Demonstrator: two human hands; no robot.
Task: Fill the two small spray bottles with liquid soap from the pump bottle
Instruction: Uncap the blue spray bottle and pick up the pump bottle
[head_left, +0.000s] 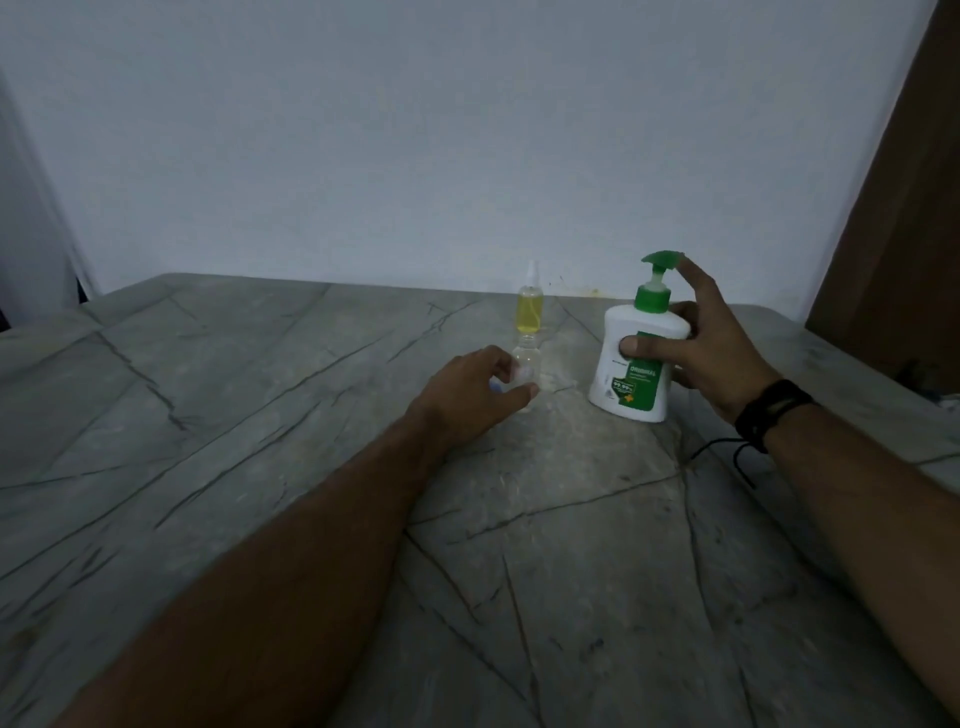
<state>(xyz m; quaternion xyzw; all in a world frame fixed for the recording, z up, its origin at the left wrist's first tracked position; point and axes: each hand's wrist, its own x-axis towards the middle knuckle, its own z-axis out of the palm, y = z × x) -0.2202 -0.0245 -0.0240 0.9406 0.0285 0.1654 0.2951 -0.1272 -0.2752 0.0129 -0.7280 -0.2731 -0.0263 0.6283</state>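
The right hand (696, 348) is gripping the pump bottle (636, 358), thumb across the front of its white body and the other fingers curled round the back, while the forefinger is lying on the green pump head (664, 258). The bottle is standing on the table (260, 415), tilted a little to the right, at about 1 o'clock from the middle of the view. A black band (772, 413) is circling the right wrist, with a thin cord trailing from it onto the table.

At 9 o'clock from the pump bottle, the left hand (475, 397) is holding the clear bottle (525, 364), thumb and fingers curled loosely round its lower part. That bottle is standing upright with its neck open and looking empty; something small and pale is showing between the fingers, too blurred to name.

At 12 o'clock from the clear bottle, just behind it, the yellow bottle (530, 312) is standing upright near the table's far edge, filled with yellow liquid and wearing a clear cap. Neither hand is touching it.

A pale wall (415, 130) is rising behind the table, and a brown panel (904, 208) is showing at 2 o'clock.
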